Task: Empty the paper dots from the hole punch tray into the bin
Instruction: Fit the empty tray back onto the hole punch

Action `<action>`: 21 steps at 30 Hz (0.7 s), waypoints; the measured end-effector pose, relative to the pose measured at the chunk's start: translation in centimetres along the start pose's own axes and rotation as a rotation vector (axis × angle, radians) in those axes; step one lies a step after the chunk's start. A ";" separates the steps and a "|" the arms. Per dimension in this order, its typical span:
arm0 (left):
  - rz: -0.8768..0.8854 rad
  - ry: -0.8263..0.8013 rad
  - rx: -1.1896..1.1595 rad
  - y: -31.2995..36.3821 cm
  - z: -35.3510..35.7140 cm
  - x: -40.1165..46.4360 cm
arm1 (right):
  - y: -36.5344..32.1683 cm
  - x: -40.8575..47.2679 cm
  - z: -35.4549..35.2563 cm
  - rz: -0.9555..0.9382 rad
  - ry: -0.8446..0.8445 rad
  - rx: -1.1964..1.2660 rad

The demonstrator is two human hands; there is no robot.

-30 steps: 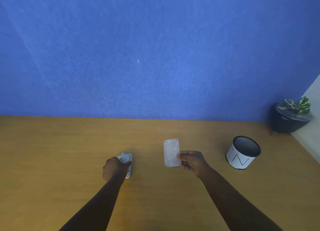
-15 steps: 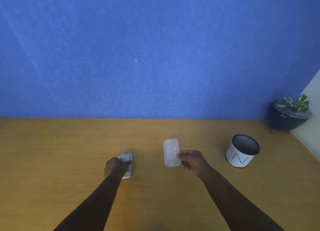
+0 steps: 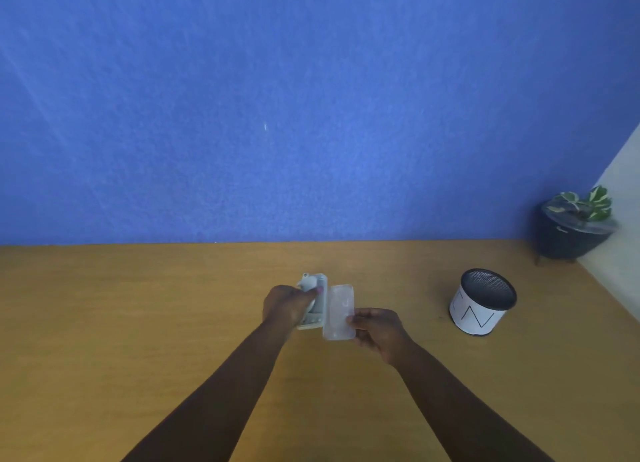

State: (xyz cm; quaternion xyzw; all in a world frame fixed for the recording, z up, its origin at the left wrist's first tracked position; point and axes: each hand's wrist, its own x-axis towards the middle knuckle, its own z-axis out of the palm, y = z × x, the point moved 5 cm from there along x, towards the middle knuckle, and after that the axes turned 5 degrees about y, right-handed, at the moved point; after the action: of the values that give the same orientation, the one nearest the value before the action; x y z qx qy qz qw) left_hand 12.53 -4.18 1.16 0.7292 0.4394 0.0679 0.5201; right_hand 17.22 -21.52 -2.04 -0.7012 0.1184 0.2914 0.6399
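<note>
My left hand (image 3: 285, 304) grips the pale grey hole punch (image 3: 316, 302), lifted and turned so its underside faces right. My right hand (image 3: 377, 328) pinches the translucent plastic tray (image 3: 339, 312) by its lower right edge and holds it upright, right next to the punch's underside. Whether they touch is unclear. The bin (image 3: 483, 302), a small round black mesh cup with a white wrap marked with black lines, stands on the desk to the right of my right hand. I cannot make out any paper dots.
A wooden desk (image 3: 138, 323) runs up to a blue wall. A black pot with a green and white plant (image 3: 571, 229) stands at the back right corner, behind the bin.
My left hand has lifted the hole punch off the desk and brought it right and tilted. The tray in my right hand now sits close beside the punch.
</note>
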 end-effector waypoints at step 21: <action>0.094 -0.013 0.070 1.4 2.7 -2.1 | 0.3 -0.3 0.8 -0.034 -0.022 0.182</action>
State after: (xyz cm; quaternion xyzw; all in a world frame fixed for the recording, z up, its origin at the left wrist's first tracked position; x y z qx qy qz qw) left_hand 13.50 -7.69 1.84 0.7673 0.4035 0.0722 0.4933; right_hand 16.64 -20.86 -2.10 -0.6386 0.1255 0.2761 0.7072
